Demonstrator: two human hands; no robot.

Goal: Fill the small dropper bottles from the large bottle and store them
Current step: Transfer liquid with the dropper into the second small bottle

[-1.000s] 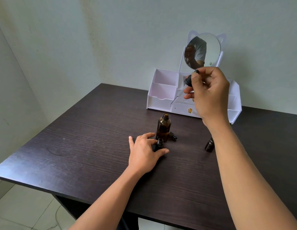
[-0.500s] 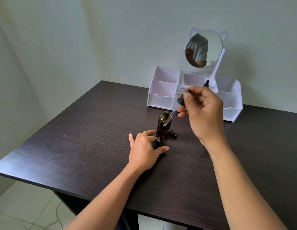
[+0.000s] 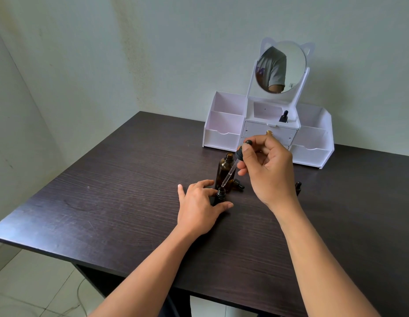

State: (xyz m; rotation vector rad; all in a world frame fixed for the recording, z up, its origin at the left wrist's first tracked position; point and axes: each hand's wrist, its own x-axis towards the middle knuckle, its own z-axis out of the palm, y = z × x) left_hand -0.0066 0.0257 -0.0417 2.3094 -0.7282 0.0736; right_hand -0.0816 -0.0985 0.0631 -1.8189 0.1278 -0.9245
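Note:
My left hand (image 3: pixel 200 208) grips a small dark dropper bottle (image 3: pixel 220 195) that stands open on the dark table (image 3: pixel 121 191). My right hand (image 3: pixel 266 170) pinches the black bulb of a glass dropper (image 3: pixel 232 170), whose tip hangs just above the small bottle's mouth. The large amber bottle (image 3: pixel 224 171) stands uncapped right behind it. A black cap (image 3: pixel 238 185) lies beside the amber bottle. Another small capped bottle (image 3: pixel 297 188) peeks out behind my right wrist. One capped dropper bottle (image 3: pixel 284 117) stands in the middle compartment of the white organizer (image 3: pixel 224 138).
The white organizer with a cat-ear mirror (image 3: pixel 281 65) stands at the back of the table against the wall. The table's near edge runs across the bottom, with tiled floor (image 3: pixel 27 289) beyond it at left.
My right hand has come down and toward me with the dropper, from in front of the mirror to just over the small bottle. My left hand has stayed on the small bottle.

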